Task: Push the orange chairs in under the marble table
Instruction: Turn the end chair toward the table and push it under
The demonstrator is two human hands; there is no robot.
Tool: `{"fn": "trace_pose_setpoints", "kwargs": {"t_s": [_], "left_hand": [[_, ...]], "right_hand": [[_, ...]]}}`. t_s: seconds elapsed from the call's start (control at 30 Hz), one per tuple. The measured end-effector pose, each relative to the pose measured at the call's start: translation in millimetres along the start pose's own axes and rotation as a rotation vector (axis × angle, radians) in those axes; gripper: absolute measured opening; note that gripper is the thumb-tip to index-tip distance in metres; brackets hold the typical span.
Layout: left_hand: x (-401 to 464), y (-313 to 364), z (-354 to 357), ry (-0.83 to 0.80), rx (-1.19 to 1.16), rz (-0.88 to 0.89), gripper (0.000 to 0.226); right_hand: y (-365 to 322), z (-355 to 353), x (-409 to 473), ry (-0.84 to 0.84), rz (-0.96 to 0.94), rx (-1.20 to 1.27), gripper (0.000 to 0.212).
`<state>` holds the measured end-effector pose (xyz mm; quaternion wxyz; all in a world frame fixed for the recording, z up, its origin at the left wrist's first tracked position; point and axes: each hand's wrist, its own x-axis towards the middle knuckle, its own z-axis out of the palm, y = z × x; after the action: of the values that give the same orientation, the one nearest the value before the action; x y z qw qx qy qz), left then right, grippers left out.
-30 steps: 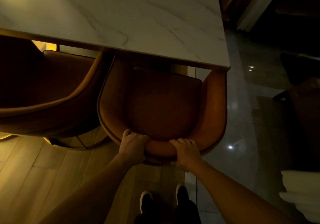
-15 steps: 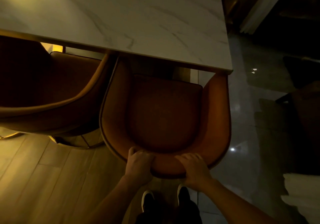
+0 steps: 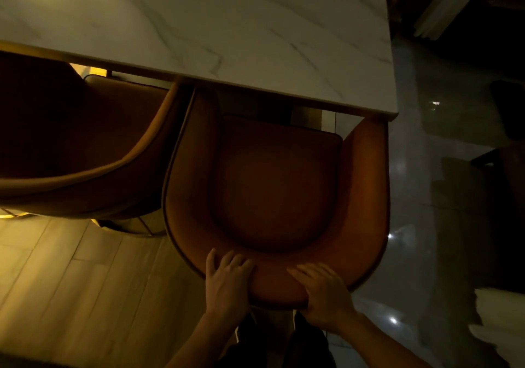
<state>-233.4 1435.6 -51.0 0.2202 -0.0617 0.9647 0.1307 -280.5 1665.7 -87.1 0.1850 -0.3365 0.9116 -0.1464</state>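
The left hand (image 3: 228, 281) and the right hand (image 3: 324, 289) both grasp the top of the backrest of the near chair (image 3: 277, 185). Its front is partly under the table (image 3: 199, 23). A second chair (image 3: 85, 151) stands just beside it on the left, also partly under.

No writing, label, brand, number or sign can be read anywhere in the dim view.
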Motion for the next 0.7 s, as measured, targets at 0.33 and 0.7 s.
{"fn": "trace_pose_setpoints", "kwargs": {"t_s": [0.33, 0.7], "left_hand": [[23.9, -0.4, -14.8, 0.017, -0.006, 0.025, 0.061], [61.1, -5.1, -26.0, -0.010, 0.087, 0.081, 0.069]], "right_hand": [[15.9, -17.1, 22.7, -0.033, -0.062, 0.027, 0.076], [40.5, -23.5, 60.2, -0.194, -0.014, -0.043, 0.087]]}}
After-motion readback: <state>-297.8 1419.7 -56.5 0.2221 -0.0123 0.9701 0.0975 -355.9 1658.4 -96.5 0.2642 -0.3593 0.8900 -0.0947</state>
